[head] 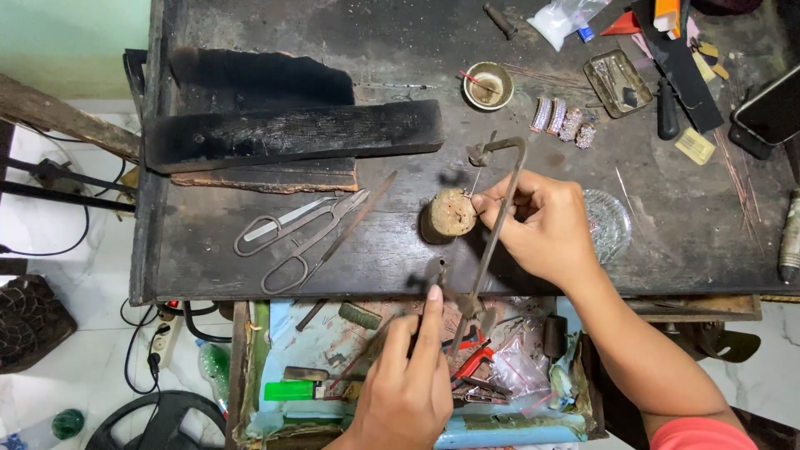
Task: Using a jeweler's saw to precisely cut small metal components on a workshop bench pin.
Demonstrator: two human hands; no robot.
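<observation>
While the saw frame [498, 218] is held upright over the bench edge, every line below is taken from the head view.

Right hand: the right hand [546, 223] is seen closed, its fingertips [481, 202] pinched together at the thin blade just beside the frame's upper bar.

Left hand: the left hand [408, 385] is clamped on the lower end of the saw frame, thumb raised against it, below the bench edge.

Saw frame: it is found between the two hands, tilted slightly, its top arch above the right hand and its lower end at the left.

Cork block: a round cork block [451, 213] is set on the bench, touching the right fingertips on their left side.

Arm pose: the right forearm is brought in from the lower right; the left wrist is raised from the bottom edge.

Bench: a dark, scorched wooden bench [250, 258] is seen, with shears [300, 232] lying well left of the hands and a charred block [292, 133] behind them.

Further out: a small bowl [488, 86] and a glass dish [608, 223] are noted; an open drawer [275, 367] of tools is seen under the left hand.

Room: a white tiled floor [67, 275] with cables is shown at left.
</observation>
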